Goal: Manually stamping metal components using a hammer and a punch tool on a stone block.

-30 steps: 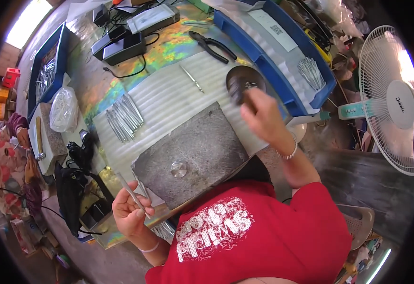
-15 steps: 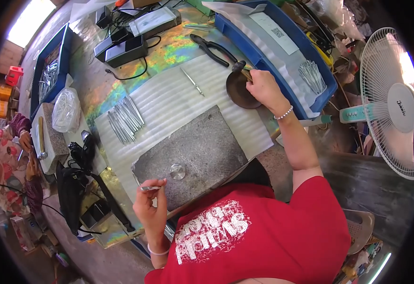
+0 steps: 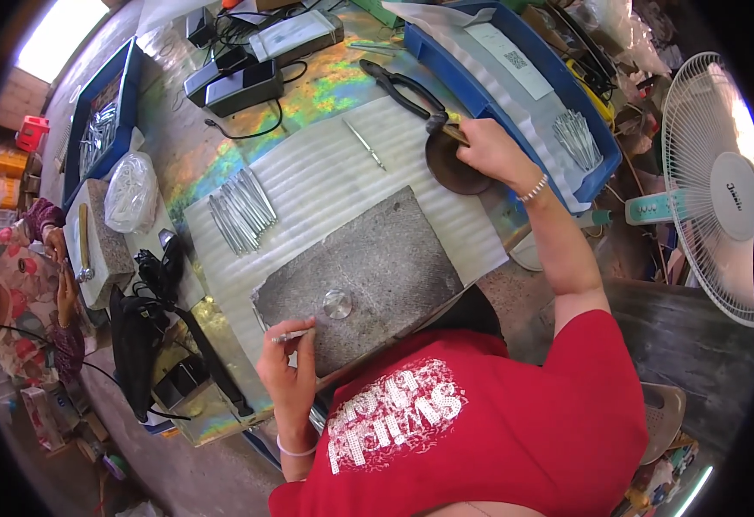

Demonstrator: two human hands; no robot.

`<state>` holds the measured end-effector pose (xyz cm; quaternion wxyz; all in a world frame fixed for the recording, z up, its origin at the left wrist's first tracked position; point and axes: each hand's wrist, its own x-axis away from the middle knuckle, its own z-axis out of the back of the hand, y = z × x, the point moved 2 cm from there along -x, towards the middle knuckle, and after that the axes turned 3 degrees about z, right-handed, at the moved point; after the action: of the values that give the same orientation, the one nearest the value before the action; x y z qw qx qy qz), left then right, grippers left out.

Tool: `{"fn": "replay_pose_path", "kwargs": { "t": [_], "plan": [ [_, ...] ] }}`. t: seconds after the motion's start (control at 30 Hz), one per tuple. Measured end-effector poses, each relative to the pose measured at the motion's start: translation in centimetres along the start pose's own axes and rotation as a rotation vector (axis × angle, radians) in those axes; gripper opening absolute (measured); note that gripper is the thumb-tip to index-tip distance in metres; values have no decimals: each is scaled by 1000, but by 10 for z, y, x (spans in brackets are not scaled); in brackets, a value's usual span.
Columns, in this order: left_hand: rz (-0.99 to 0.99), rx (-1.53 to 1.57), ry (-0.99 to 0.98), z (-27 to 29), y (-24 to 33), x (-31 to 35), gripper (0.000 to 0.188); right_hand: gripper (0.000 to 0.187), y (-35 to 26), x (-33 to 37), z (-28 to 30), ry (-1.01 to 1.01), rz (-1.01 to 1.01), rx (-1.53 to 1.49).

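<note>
grey stone (image 3: 377,267) is lying between the left hand (image 3: 288,366) and the right hand (image 3: 493,151), a disc (image 3: 337,304) resting on it just past the left grip. the left hand is pinching a rod (image 3: 292,334) at the stone's edge. the right hand is gripping a hammer (image 3: 435,124) by its handle, and the hammer is hanging over the rim of a brown bowl (image 3: 453,171) that is sitting partly hidden under that grip. pliers (image 3: 403,86) are lying just beyond the hammer; whether they are touching it, i cannot tell. a blue tray (image 3: 472,96) is hemming the right grip on its outer side, with a fan (image 3: 735,194) standing farther out. ahead of the left grip, loose rods (image 3: 243,211) are lying on white foam (image 3: 308,185).
</note>
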<state>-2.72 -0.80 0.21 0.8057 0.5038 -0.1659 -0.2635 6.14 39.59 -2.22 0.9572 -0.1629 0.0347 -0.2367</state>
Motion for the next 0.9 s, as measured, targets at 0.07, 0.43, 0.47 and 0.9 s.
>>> {"fn": "replay_pose_path", "kwargs": {
  "t": [0.07,0.43,0.47,0.9],
  "plan": [
    [35,169,-10,4,-6,4,13,12,-10,17,20,143,-45,-266],
    [338,977,-88,-3,20,-3,32,3,-130,93,32,-80,-155,-1353],
    [382,1012,-125,-2,20,-4,33,3,-142,96,29,-126,-152,-1416],
    [448,1502,-296,-11,7,4,17,11,-221,101,0,-617,-69,-1513]
  ]
}}
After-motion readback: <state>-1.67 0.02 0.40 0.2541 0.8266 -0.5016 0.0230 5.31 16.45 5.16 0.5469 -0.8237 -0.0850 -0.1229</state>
